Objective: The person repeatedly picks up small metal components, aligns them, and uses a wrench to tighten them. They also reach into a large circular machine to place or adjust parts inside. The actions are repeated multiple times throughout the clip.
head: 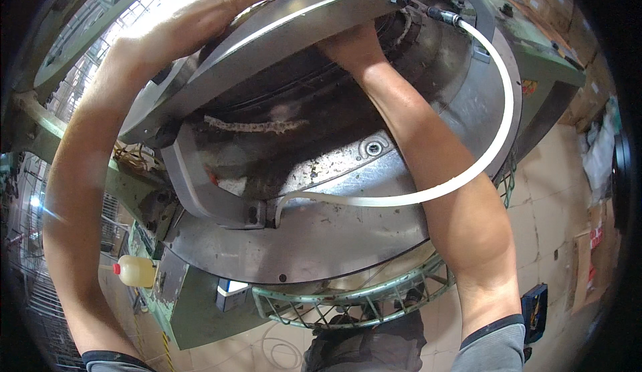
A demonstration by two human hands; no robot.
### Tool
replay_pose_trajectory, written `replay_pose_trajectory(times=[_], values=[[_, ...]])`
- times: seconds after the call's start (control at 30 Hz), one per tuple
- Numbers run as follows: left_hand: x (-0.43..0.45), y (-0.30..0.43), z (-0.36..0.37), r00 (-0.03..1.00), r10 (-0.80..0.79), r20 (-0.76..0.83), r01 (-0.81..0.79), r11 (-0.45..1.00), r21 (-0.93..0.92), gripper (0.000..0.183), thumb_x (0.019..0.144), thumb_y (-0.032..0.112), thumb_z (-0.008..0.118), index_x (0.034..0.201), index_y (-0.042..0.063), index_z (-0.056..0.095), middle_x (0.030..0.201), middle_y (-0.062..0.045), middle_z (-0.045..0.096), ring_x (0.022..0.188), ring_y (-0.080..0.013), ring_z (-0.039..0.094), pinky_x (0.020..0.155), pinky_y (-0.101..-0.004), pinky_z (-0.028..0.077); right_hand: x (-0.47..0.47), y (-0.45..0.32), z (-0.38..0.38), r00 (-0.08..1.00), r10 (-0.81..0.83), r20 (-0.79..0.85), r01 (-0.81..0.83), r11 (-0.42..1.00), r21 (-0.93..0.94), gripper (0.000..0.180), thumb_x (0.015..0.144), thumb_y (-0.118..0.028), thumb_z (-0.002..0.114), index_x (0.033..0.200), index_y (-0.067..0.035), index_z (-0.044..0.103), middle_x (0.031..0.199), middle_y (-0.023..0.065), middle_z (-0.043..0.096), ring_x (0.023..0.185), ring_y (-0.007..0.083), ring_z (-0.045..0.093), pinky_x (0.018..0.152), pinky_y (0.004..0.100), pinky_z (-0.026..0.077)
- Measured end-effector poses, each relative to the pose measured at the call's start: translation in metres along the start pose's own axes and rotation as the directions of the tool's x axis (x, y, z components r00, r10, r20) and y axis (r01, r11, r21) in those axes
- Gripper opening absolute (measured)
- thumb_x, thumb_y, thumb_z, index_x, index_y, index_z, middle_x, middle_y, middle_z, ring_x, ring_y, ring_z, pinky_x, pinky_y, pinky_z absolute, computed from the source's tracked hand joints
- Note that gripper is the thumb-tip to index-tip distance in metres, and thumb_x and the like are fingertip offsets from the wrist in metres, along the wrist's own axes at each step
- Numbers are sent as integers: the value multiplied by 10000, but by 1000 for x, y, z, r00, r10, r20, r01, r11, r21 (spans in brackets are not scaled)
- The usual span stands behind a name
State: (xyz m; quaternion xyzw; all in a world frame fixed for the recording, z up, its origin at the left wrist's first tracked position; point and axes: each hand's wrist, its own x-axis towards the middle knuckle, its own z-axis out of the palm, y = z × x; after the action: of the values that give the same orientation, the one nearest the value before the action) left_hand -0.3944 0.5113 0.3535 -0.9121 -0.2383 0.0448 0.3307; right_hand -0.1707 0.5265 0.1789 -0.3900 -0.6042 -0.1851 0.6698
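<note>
My left hand (218, 3) reaches over the top of a thick grey metal bar (301, 36). A dark band or wrapping covers part of one finger, and the other fingertips are hidden. My right forearm passes under the same bar into the dark inside of a large round machine (301, 251). Only the wrist side of my right hand (353, 43) shows; its fingers are hidden behind the bar. A white flexible tube (509, 96) runs from a push-in fitting (444, 16) near the bar's right end, across my right forearm, to the machine's flat metal ring beside a curved bracket (200, 186).
A green tubular guard rail (351, 297) curves below the ring. At the left, a jug of yellowish liquid (135, 271) with a red cap stands by the green machine frame (200, 302). A dark blue tray (535, 312) and cardboard boxes (587, 266) are at the right.
</note>
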Motion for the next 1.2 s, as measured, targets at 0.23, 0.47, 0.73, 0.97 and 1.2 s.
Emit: replay_pose_trajectory(times=[0.23,0.47,0.73,0.97,1.2], values=[[3,33,-38,998,32,48,-37,993,110,537,1084,127,411,1600,257,338,1537,-152,491,1411,-315,482,1186,-444,392,-18,6,1,995,-54,86,53,999,11,266,789,-220,770,999,-58,765,979,174,756,966,385,723,859,450,587],[16,107,-100,724,-561,401,690,578,-436,467,1104,413,417,1527,228,488,1556,-93,483,1393,-217,500,1149,-366,441,-7,-8,3,996,-52,66,54,998,-27,277,886,-239,656,1087,-51,693,1098,235,683,1051,385,653,922,482,492],[7,74,-78,977,-47,206,75,989,-128,535,1106,255,358,1631,245,251,1636,-96,361,1475,-262,394,1242,-361,323,-32,-19,1,976,191,106,-197,979,48,249,823,-251,709,976,-56,737,974,186,717,951,384,684,826,482,540],[15,104,-108,790,-428,438,532,835,-144,524,1115,296,314,1633,263,242,1651,-96,335,1463,-275,415,1232,-373,345,-30,-11,20,966,203,160,-149,943,-296,288,757,-391,813,868,-125,809,803,105,755,812,310,748,758,409,599],[2,117,-100,996,83,-28,-85,993,-82,529,1099,440,380,1599,273,343,1549,-158,472,1390,-309,503,1053,-450,541,-30,-12,20,960,199,199,-110,916,-386,289,754,-397,807,838,-121,807,809,112,755,802,298,750,743,419,601]])
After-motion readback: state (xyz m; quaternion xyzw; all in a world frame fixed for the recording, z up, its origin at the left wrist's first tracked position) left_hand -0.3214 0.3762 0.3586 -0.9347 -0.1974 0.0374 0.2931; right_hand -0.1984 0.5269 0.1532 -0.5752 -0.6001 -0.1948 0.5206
